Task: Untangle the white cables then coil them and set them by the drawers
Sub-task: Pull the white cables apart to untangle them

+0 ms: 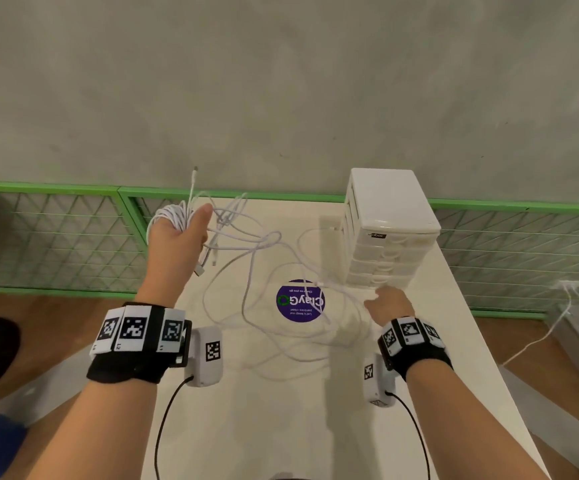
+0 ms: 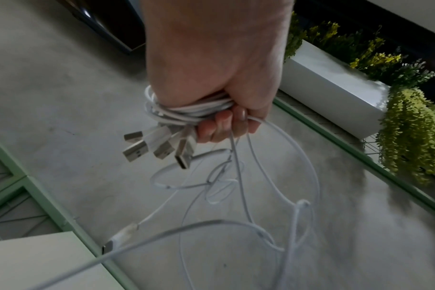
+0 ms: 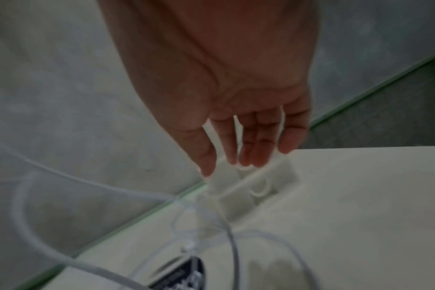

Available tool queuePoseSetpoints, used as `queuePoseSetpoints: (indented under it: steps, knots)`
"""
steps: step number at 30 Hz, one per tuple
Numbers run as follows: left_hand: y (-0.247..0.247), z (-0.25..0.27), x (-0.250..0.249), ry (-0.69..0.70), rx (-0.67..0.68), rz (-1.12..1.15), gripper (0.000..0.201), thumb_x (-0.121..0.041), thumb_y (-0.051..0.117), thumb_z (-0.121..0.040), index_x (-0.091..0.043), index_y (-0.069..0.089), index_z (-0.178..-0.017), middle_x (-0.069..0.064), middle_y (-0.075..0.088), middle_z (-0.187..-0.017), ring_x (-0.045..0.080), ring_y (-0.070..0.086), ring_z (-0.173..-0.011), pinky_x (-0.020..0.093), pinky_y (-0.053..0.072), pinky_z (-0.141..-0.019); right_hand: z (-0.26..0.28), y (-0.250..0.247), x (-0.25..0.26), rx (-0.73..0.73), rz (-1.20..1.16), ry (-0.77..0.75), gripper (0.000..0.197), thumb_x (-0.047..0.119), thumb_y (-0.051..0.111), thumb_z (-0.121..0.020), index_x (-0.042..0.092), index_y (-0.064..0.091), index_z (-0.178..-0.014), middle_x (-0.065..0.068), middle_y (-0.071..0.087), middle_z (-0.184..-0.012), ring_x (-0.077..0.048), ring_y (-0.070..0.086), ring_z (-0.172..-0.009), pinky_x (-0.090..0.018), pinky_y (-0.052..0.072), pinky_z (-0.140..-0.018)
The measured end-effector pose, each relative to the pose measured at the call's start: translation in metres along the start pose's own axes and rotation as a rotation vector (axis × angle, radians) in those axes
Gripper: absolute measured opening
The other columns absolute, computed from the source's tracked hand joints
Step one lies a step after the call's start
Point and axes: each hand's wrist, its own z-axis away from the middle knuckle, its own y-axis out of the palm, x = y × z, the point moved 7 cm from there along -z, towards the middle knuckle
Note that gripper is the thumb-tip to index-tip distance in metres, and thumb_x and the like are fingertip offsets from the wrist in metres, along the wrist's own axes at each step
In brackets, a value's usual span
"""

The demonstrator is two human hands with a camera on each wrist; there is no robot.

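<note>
Gripping a wound bundle of white cables (image 2: 186,111), the left hand (image 1: 177,237) is holding it raised — loose tangled strands are trailing down onto the table (image 1: 281,427). Fingers straight and holding nothing, the right hand (image 1: 390,303) is hovering just beside the drawers (image 1: 385,230).

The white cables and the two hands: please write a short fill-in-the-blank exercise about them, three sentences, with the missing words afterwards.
1. The white cables are wound around the ____ hand.
2. The right hand reaches toward the base of the white ____.
3. The round sticker on the table is ____ in colour.

Missing words: left; drawers; purple
</note>
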Motion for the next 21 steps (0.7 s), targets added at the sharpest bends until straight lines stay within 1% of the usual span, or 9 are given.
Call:
queuePoseSetpoints:
  steps: [3,5,7,10,12,13,15,18,21]
  knots:
    - [0.014,0.006,0.002,-0.019,0.039,0.028,0.038,-0.033,0.059,-0.092,-0.014,0.042,-0.063,0.01,0.044,-0.059,0.016,0.036,-0.047,0.021,0.031,-0.043,0.025,-0.025,0.073,-0.137,-0.357,-0.431,0.046,0.019,0.059,-0.089,0.02,0.049,-0.134,-0.002,0.046,-0.137,-0.018,0.047,-0.121,-0.024,0.034,-0.1]
    - [0.021,0.011,0.0,-0.019,0.065,0.029,0.039,-0.034,0.059,-0.092,-0.012,0.044,-0.063,0.012,0.043,-0.06,0.018,0.036,-0.049,0.022,0.03,-0.045,0.055,-0.031,0.122,-0.069,-0.363,-0.711,0.049,0.017,0.061,-0.089,0.025,0.048,-0.136,0.006,0.044,-0.139,-0.007,0.037,-0.125,-0.018,0.022,-0.105]
    - [0.025,0.014,-0.002,-0.015,0.074,0.032,0.042,-0.034,0.06,-0.092,-0.014,0.041,-0.059,0.011,0.043,-0.058,0.018,0.036,-0.048,0.023,0.03,-0.046,0.068,-0.022,0.149,0.045,-0.341,-0.771,0.041,0.018,0.061,-0.089,0.026,0.055,-0.129,0.008,0.052,-0.13,-0.005,0.042,-0.118,-0.022,0.028,-0.105]
    - [0.021,0.014,-0.005,-0.006,0.064,0.013,0.043,-0.035,0.06,-0.091,-0.015,0.042,-0.058,0.009,0.043,-0.056,0.018,0.036,-0.046,0.022,0.03,-0.043,0.063,-0.01,0.152,0.131,-0.551,-0.663,0.018,0.011,0.06,-0.089,0.017,0.073,-0.099,0.001,0.069,-0.085,-0.017,0.064,-0.088,-0.031,0.049,-0.085]
    - [0.01,0.01,-0.005,-0.008,0.018,0.026,0.04,-0.034,0.061,-0.091,-0.016,0.042,-0.061,0.007,0.044,-0.057,0.016,0.037,-0.047,0.022,0.031,-0.044,0.051,-0.007,0.136,0.102,-0.666,-0.577,0.019,0.009,0.058,-0.09,0.013,0.071,-0.104,0.0,0.067,-0.072,-0.01,0.063,-0.068,-0.025,0.051,-0.074]
    - [0.002,0.008,-0.004,-0.01,-0.011,0.039,0.038,-0.033,0.061,-0.091,-0.016,0.043,-0.062,0.006,0.045,-0.057,0.016,0.038,-0.048,0.023,0.032,-0.045,0.044,-0.006,0.123,0.071,-0.677,-0.523,0.022,0.009,0.057,-0.091,0.013,0.069,-0.109,0.0,0.065,-0.07,-0.006,0.06,-0.06,-0.019,0.05,-0.067]
    - [-0.012,0.004,-0.001,-0.008,-0.065,0.054,0.036,-0.032,0.061,-0.09,-0.015,0.044,-0.064,0.006,0.046,-0.058,0.017,0.039,-0.049,0.025,0.033,-0.047,0.026,-0.001,0.089,0.035,-0.672,-0.374,0.025,0.009,0.054,-0.093,0.009,0.066,-0.114,-0.001,0.065,-0.071,-0.007,0.056,-0.055,-0.011,0.044,-0.053]
    - [-0.02,0.001,0.002,0.011,-0.086,0.023,0.034,-0.033,0.06,-0.091,-0.007,0.051,-0.072,0.009,0.047,-0.058,0.019,0.04,-0.047,0.024,0.033,-0.044,0.006,0.013,0.039,0.03,-0.649,-0.133,0.025,0.011,0.052,-0.094,0.003,0.065,-0.114,-0.007,0.063,-0.073,-0.016,0.053,-0.054,-0.016,0.039,-0.042]
    - [-0.013,0.001,0.004,0.027,-0.058,0.011,0.036,-0.037,0.06,-0.089,-0.003,0.054,-0.077,0.013,0.045,-0.062,0.02,0.04,-0.052,0.03,0.035,-0.05,-0.002,0.023,0.004,0.071,-0.602,0.069,0.023,0.013,0.051,-0.095,0.001,0.063,-0.111,-0.012,0.064,-0.078,-0.02,0.055,-0.053,-0.018,0.038,-0.036]
